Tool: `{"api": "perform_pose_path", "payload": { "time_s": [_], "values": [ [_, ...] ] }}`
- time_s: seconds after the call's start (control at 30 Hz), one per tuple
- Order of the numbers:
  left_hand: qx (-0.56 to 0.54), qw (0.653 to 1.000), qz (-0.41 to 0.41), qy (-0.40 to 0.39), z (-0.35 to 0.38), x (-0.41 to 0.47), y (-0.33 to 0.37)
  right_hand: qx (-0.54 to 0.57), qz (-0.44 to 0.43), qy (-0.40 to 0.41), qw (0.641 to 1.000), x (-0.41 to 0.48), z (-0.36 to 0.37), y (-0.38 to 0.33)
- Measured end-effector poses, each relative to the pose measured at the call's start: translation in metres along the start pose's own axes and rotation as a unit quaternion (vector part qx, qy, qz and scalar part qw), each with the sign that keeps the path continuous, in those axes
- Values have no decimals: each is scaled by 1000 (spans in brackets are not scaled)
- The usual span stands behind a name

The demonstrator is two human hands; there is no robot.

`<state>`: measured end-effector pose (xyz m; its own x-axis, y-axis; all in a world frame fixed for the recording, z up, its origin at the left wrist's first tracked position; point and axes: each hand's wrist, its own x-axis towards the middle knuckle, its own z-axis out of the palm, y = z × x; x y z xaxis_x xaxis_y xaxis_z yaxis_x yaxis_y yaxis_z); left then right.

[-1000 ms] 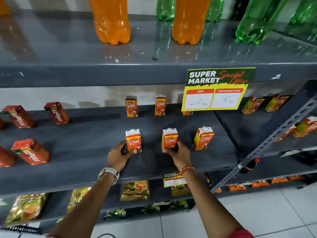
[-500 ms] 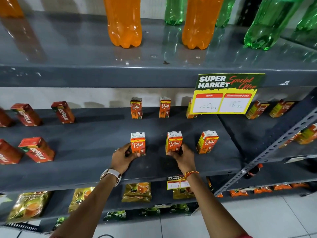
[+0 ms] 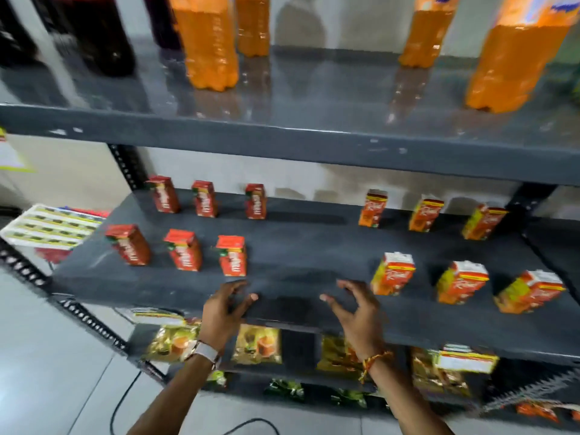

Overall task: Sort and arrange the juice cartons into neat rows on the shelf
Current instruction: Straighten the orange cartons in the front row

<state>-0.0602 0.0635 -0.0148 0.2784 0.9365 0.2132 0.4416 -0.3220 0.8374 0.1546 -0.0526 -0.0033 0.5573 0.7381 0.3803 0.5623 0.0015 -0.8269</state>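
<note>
Head view: both hands, left hand and right hand, hover empty with fingers spread at the shelf front edge; red cartons stand toward its left end, orange cartons toward its right.

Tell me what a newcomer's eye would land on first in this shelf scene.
First the big orange soda bottles along the top shelf, glowing against the grey metal. Next, on the middle shelf, two blocks of small cartons in rows of three: red cartons on the left, orange Real cartons on the right. Between the blocks, at the front edge, the left hand and right hand hover open and empty.
</note>
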Motion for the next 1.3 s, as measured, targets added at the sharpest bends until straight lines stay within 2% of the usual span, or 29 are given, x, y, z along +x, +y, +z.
{"api": "perform_pose_path", "payload": {
  "time_s": [0.07,0.13,0.23,0.33,0.5,0.57,0.73,1.03,1.1,1.13,1.2,1.23,1.3],
  "values": [
    [-9,998,-36,45,-48,12,-24,25,10,-34,999,4,57,-21],
    [-17,995,-67,66,-83,28,-47,69,66,-79,992,12,102,-30],
    [-10,996,-88,20,-114,62,-81,112,158,-122,973,32,152,-36],
    [9,997,-60,-47,-116,94,-100,104,171,-147,969,51,174,-36],
    [64,991,9,-117,-109,121,-103,45,148,-194,969,65,179,-35],
    [78,987,23,-141,-108,127,-106,44,154,-187,969,64,178,-36],
    [110,983,18,-146,-106,131,-107,31,176,-139,974,59,175,-43],
    [115,982,15,-152,-108,126,-105,46,178,-162,970,51,169,-55],
    [96,985,12,-143,-112,121,-101,46,177,-152,971,44,168,-60],
    [80,989,14,-124,-116,115,-100,30,162,-110,980,36,168,-62],
    [39,997,26,-56,-127,99,-102,-34,72,5,997,13,168,-72],
    [30,999,34,-19,-136,90,-104,-62,24,30,997,0,172,-80],
    [45,997,46,53,-159,79,-114,-66,-22,-16,997,-16,186,-93]
  ]
}}
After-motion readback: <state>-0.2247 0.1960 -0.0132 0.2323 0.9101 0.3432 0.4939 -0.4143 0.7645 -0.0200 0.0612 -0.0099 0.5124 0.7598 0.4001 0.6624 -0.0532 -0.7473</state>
